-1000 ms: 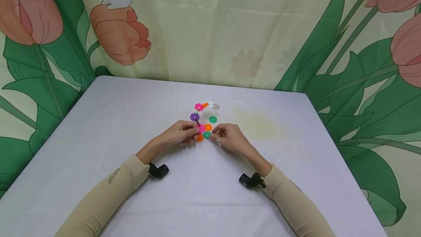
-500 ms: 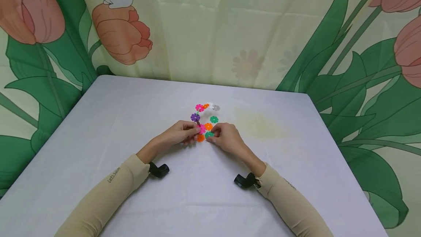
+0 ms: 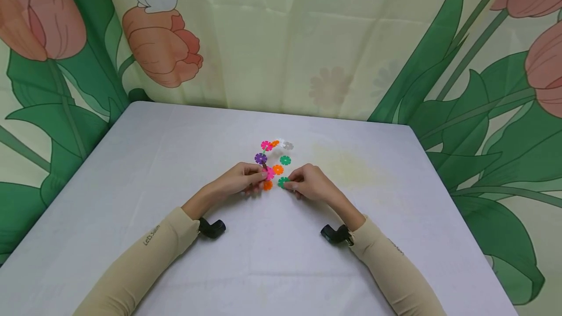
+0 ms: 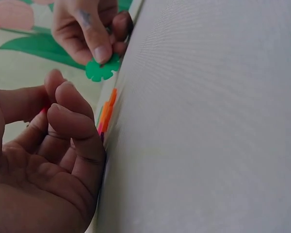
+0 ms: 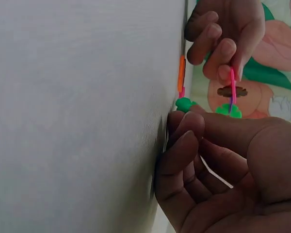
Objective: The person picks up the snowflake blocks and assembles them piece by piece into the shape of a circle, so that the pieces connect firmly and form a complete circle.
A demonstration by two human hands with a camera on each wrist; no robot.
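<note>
My left hand (image 3: 243,177) pinches a pink notched flower-shaped disc (image 3: 270,173) between thumb and fingertips. A brown disc (image 5: 237,91) and a bright green disc (image 5: 229,110) appear below it in the right wrist view; a purple disc (image 3: 260,158) is beyond it in the head view. My right hand (image 3: 310,182) pinches a darker green disc (image 3: 282,182) by its edge, to the right of and apart from the pink one. Thumb and fingers partly cover both held discs. Which discs are joined to the pink one is not fully visible.
Around the hands on the white-covered table (image 3: 246,267) are two orange discs (image 3: 267,186), another green disc (image 3: 285,160), and farther back a pink disc (image 3: 266,146), an orange disc (image 3: 275,144), and whitish discs (image 3: 288,146). A printed curtain (image 3: 281,52) hangs behind the table.
The green disc in my right hand has shifted right, from near the pink disc to a small gap away. My left hand stays almost still, holding the pink disc.
</note>
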